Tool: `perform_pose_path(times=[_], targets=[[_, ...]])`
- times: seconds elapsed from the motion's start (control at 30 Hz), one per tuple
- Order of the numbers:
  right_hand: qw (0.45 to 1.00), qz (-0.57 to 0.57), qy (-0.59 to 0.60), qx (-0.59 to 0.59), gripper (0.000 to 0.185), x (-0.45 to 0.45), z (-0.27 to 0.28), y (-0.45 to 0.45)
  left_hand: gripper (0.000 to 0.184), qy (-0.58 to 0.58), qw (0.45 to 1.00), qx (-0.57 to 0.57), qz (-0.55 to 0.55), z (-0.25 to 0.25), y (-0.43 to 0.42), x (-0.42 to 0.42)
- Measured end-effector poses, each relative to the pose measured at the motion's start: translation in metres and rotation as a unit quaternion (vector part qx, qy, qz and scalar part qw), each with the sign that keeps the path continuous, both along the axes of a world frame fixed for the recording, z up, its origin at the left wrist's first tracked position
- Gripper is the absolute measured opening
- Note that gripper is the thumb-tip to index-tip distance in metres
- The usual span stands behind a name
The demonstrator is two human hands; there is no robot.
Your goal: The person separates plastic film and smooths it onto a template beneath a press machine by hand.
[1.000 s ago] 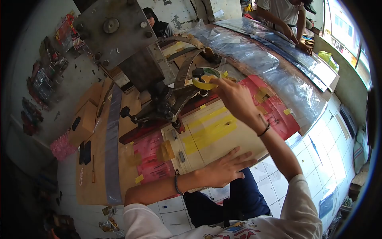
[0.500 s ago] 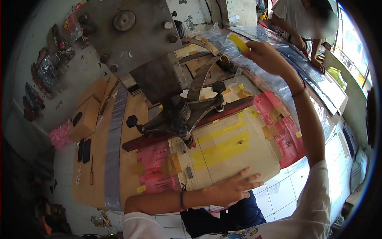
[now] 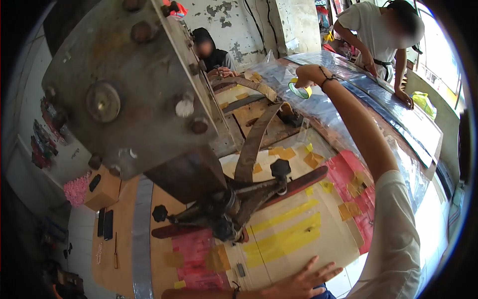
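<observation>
My right hand [image 3: 314, 75] is raised at the far side of the table, its fingers closed on a roll of yellow tape [image 3: 301, 95]. Low in the view, my left hand [image 3: 307, 280] lies with fingers spread on the near edge of a beige board [image 3: 286, 266]. Broad yellow tape strips [image 3: 291, 236] run across that board. Over its far edge stands a dark metal clamp head [image 3: 226, 209] with black knobs, above a long red bar [image 3: 303, 184]. Red sheets [image 3: 191, 254] patched with brown tape flank the board.
A large metal machine plate [image 3: 124, 94] blocks the upper left. Clear plastic sheeting [image 3: 318, 112] covers the table at right, where one person [image 3: 373, 35] leans over; another person [image 3: 211, 55] is behind the machine. A cardboard box [image 3: 102, 192] and a screwdriver [image 3: 116, 251] lie left.
The view has tilted up and shifted, so the machine looks larger and the second person shows. My right hand has turned downward with the tape roll; my left hand stays on the board.
</observation>
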State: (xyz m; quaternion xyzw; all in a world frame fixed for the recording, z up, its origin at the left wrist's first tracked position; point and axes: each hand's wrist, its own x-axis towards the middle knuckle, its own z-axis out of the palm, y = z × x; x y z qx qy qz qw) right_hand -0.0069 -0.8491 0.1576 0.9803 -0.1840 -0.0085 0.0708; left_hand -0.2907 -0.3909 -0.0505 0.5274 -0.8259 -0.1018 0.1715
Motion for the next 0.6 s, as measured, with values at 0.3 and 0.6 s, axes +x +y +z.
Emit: perform_pose_path(times=[0.3,0.6], targets=[[0.917,0.067,-0.385,0.084,0.056,0.144,0.015,-0.062,0.045,0.014,0.998,-0.052,-0.012,-0.009,-0.007,-0.006],[0.939,0.150,-0.307,0.041,0.040,-0.069,-0.005,-0.036,0.054,-0.127,0.984,-0.122,0.015,-0.019,-0.003,0.003]])
